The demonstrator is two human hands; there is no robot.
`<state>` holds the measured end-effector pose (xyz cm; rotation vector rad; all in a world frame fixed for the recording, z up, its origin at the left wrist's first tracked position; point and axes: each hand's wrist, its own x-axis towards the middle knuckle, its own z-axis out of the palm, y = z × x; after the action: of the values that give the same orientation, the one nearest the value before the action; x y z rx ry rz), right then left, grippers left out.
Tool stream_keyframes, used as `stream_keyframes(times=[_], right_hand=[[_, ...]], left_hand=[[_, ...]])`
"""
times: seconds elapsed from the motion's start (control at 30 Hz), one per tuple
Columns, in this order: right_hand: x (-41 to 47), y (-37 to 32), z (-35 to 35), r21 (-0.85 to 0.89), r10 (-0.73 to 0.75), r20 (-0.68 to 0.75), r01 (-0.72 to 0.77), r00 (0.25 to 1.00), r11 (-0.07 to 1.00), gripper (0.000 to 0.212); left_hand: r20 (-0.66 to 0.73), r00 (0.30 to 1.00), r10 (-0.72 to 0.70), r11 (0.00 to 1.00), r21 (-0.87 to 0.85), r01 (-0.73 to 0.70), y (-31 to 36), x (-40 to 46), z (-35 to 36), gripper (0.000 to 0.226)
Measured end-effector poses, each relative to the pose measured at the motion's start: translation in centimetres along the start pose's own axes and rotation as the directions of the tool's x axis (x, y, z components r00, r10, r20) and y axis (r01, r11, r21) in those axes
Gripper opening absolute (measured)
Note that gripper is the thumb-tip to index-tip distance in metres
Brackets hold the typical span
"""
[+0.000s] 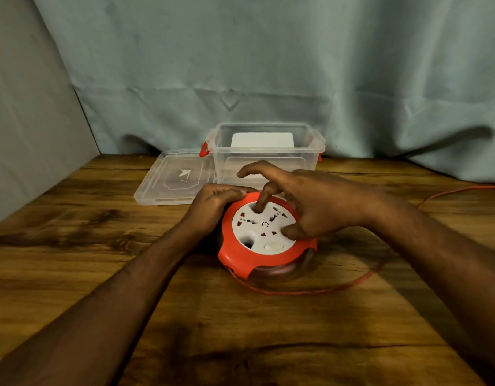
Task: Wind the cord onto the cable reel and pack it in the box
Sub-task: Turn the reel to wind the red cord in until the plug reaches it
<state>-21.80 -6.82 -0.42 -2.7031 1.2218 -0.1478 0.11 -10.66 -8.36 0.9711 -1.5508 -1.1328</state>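
Fingers on round orange, white-faced cable reel

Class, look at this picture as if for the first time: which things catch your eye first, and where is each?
The orange and white reel sits mid-table, the left hand gripping its rim while the right hand pokes a finger into a hole in the white face. An orange cord loops from the reel's front and trails off to the right. Behind stands a clear box, open, its lid flat beside it on the left.
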Motion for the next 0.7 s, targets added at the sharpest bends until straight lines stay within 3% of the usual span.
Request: stream_keyframes(times=[0.17, 0.4, 0.53, 0.7], right_hand=[[-0.1, -0.1, 0.3, -0.070, -0.012, -0.062, 0.008, 0.998, 0.998, 0.107], [0.2, -0.1, 0.9, -0.164, -0.038, -0.129, 0.016, 0.991, 0.986, 0.066], [0.6, -0.5, 1.7, -0.170, -0.023, -0.176, -0.007, 0.984, 0.985, 0.053], [0.1, -0.4, 1.1, -0.150, -0.120, -0.230, 0.087, 0.966, 0.985, 0.033]], left_hand=[[-0.020, 1.000, -0.012, 1.000, 0.026, 0.012, -0.6, 0.3, -0.2, 0.026], [-0.002, 1.000, 0.000, 1.000, -0.018, 0.000, -0.2, 0.1, 0.1, 0.034], [0.017, 1.000, 0.015, 0.999, -0.039, -0.014, 0.0, 0.0, 0.1, 0.034], [-0.028, 1.000, 0.015, 0.999, -0.032, -0.016, 0.0, 0.0, 0.1, 0.033]])
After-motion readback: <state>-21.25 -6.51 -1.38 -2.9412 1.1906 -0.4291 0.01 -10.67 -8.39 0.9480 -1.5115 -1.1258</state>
